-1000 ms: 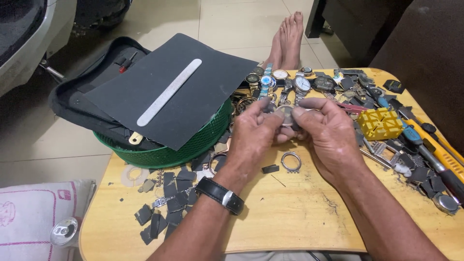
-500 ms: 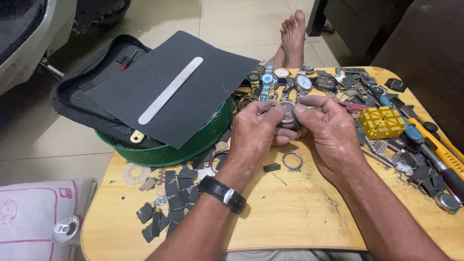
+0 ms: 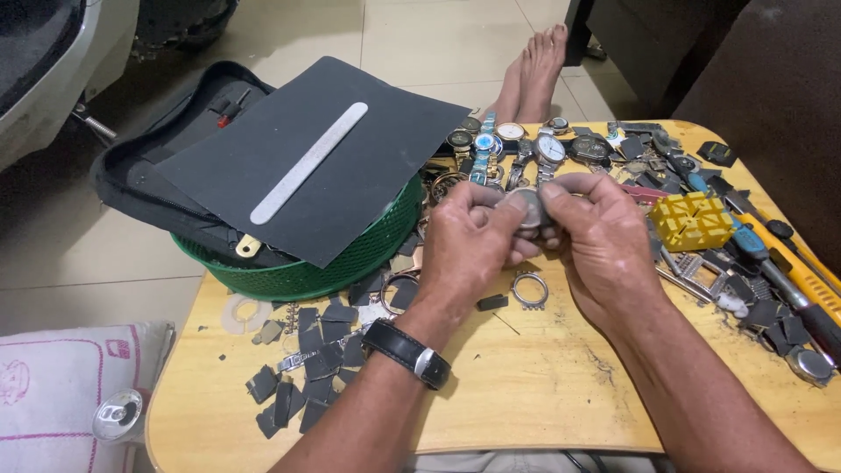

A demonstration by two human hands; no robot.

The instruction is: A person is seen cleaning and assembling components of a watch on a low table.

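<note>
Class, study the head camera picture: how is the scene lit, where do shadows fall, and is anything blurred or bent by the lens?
Head view: soft, even light; faint shadows under the hands on the table. The left hand and right hand are fairly sharp, and the round metal piece they pinch shows a dull sheen. The table edges bow slightly.

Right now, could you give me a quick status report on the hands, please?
Left hand and right hand both pinch a round metal watch case above the wooden table. Loose metal ring lies just below. Nothing between the hands.
</note>
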